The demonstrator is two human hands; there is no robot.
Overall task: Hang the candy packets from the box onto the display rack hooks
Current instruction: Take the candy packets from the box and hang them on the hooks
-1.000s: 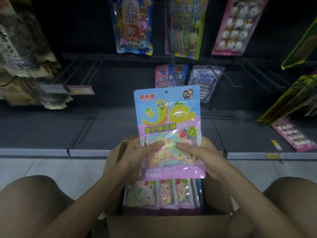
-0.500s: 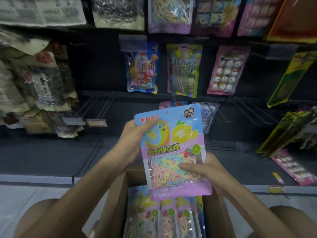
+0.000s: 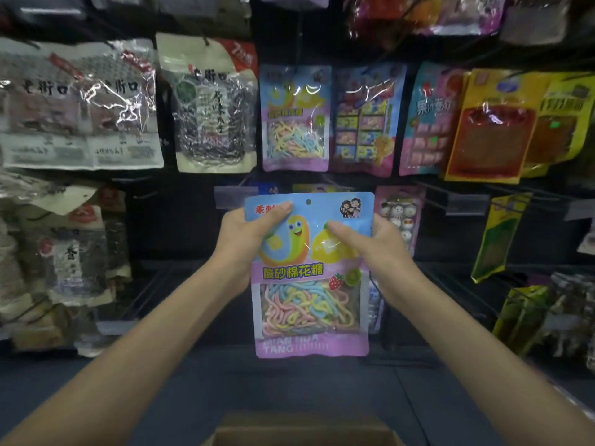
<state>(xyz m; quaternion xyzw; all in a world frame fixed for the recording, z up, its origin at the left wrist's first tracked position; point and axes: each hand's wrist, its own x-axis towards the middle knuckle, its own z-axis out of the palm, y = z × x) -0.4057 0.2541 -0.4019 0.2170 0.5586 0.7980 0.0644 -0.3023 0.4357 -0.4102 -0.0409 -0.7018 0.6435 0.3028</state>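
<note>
I hold a blue and purple candy packet (image 3: 309,275) upright in front of the display rack. My left hand (image 3: 249,235) grips its upper left corner, thumb across the front. My right hand (image 3: 370,244) grips its upper right edge, thumb on the yellow picture. The packet's hang hole sits at its top middle, free of any hook. A matching candy packet (image 3: 295,119) hangs on the rack directly above. The cardboard box (image 3: 302,432) shows only its top rim at the bottom edge of the view.
Seed bags (image 3: 77,104) hang at upper left, more bags at lower left. Pink, blue and yellow snack packets (image 3: 489,123) hang at the right. Bare wire hooks (image 3: 457,194) with price tags jut out behind and right of the held packet. A dark shelf lies below.
Both hands have lifted the packet up out of the box toward the rack. My right hand moved from the packet's lower edge to its upper right edge. The view tilted upward.
</note>
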